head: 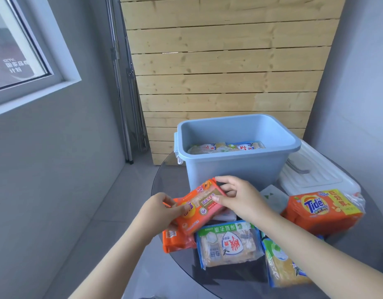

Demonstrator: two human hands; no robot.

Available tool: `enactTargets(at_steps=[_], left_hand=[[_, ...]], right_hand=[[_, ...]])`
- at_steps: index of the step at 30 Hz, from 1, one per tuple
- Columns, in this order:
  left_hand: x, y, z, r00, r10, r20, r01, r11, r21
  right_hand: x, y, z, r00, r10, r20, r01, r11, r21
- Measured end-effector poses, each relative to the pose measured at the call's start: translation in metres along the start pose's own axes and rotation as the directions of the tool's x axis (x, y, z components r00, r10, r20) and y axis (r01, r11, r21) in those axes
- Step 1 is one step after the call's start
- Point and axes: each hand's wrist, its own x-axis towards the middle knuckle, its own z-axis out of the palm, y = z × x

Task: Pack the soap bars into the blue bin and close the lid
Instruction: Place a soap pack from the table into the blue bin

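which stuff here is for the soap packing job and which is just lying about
For the job:
blue bin, some packs already in it
white lid, off, right of the bin
orange soap pack, held by left hand and right hand
Tide pack
blue soap pack

Just lying about:
wooden pallet
window

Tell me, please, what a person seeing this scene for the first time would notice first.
Most likely the orange soap pack, held by the left hand and the right hand just in front of the open blue bin, which already holds a few packs. Next, the bright orange Tide pack at the right of the round table, with the white lid behind it.
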Motion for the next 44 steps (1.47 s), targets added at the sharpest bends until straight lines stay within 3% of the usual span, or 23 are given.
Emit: enactTargets(at_steps=[7,12,15,19,22,26,29,37,44], left_hand=[[-0.011,-0.018,-0.012,0.995,-0.044,0.086,0.051,0.995,-0.08],[-0.024,-0.031,-0.017,0.989,-0.059,0.135,0.079,0.985,-0.153],[-0.028,-0.035,-0.018,0.991,-0.053,0.12,0.062,0.995,-0.077],[-0.031,-0.037,-0.019,0.977,-0.13,0.169,0.146,0.985,-0.089],[-0.033,-0.042,-0.017,0.958,-0.17,0.229,0.213,0.961,-0.179],[-0.03,-0.047,-0.011,0.951,-0.151,0.271,0.26,0.865,-0.429],[-0.028,-0.047,-0.013,0.957,-0.17,0.236,0.269,0.827,-0.494],[-0.013,-0.053,-0.024,0.964,-0.236,-0.124,0.158,0.881,-0.446],[-0.016,-0.051,-0.016,0.952,-0.28,-0.12,0.159,0.792,-0.59]], right_hand=[[0.008,-0.022,0.023,0.985,-0.102,0.139,0.104,0.995,-0.005],[0.017,-0.039,0.043,0.955,-0.155,0.251,0.198,0.968,-0.156],[0.023,-0.043,0.054,0.937,-0.136,0.321,0.218,0.947,-0.234],[0.027,-0.046,0.057,0.911,-0.073,0.407,0.213,0.926,-0.311],[0.03,-0.053,0.057,0.88,-0.019,0.475,0.21,0.912,-0.353],[0.035,-0.061,0.06,0.846,0.04,0.532,0.217,0.885,-0.412],[0.038,-0.062,0.062,0.853,0.068,0.517,0.18,0.893,-0.414],[0.034,-0.056,0.074,0.941,0.103,0.323,0.092,0.839,-0.537],[0.027,-0.063,0.085,0.975,0.065,0.21,0.052,0.861,-0.506]])
